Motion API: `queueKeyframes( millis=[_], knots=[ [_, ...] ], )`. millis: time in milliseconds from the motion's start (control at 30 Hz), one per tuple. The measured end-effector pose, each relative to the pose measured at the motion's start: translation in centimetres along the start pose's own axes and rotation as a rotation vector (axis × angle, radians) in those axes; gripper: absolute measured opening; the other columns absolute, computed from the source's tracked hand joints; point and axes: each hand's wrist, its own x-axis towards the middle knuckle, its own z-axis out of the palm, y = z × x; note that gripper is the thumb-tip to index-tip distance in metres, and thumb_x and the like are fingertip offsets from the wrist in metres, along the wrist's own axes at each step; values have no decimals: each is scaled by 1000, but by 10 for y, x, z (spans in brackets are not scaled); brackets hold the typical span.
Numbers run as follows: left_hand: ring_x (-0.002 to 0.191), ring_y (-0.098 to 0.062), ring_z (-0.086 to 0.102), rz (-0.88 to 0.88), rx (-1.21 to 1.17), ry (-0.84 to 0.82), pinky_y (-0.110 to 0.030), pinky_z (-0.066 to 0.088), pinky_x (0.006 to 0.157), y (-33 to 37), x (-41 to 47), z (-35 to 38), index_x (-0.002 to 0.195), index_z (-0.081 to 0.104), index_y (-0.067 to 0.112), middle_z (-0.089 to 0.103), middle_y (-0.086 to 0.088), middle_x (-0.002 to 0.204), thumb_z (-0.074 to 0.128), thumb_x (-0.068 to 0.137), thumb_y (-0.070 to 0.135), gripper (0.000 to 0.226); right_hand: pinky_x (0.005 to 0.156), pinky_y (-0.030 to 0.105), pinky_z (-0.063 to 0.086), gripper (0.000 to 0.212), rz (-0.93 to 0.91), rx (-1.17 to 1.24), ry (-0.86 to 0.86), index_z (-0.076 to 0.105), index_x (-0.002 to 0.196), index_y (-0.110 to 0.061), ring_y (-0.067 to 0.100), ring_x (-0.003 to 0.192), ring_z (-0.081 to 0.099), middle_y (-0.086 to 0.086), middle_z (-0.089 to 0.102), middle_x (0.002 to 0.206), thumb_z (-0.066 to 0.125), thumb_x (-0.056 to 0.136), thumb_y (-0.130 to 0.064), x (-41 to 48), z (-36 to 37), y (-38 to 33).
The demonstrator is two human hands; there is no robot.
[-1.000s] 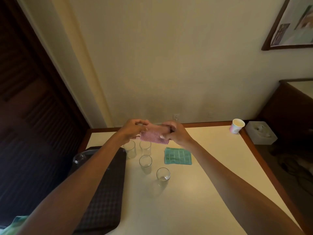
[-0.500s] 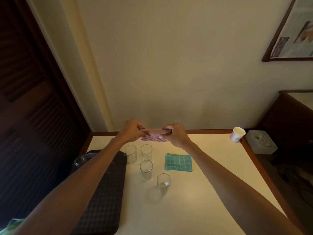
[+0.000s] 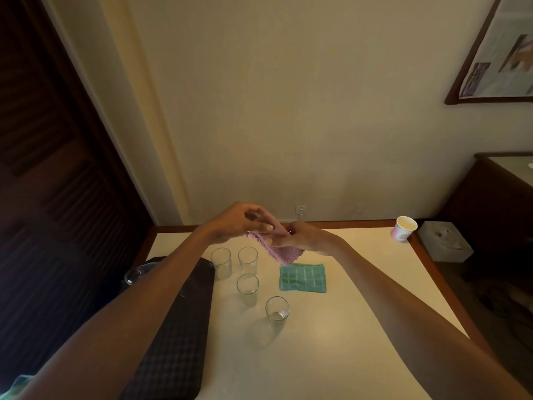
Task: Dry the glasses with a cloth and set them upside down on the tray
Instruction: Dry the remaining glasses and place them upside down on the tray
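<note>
While I watched, left hand [image 3: 237,223] and right hand [image 3: 306,239] pinched pink knitted cloth [image 3: 281,254] with curled fingers above cream table [image 3: 331,342]; four clear drinking glasses [image 3: 247,285] stood upright beneath, just right of dark checked tray [image 3: 173,356].

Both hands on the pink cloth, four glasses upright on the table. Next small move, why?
Probably free the left hand from the pink cloth, leaving it in the right hand, and reach down for the glass nearest it: both hands grip the cloth, and no upright glass is held yet.
</note>
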Motion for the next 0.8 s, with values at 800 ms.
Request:
queueKeyframes(
  millis=[800],
  knots=[
    [102, -20, 69, -395, 397, -92, -36, 57, 91, -99, -9, 95, 128, 63, 21, 72, -5, 119, 88, 77, 47, 62, 47, 25, 49, 13, 297, 228, 143, 62, 106, -12, 21, 65, 66, 10, 72, 93, 52, 104, -20, -50, 33, 117]
  ],
)
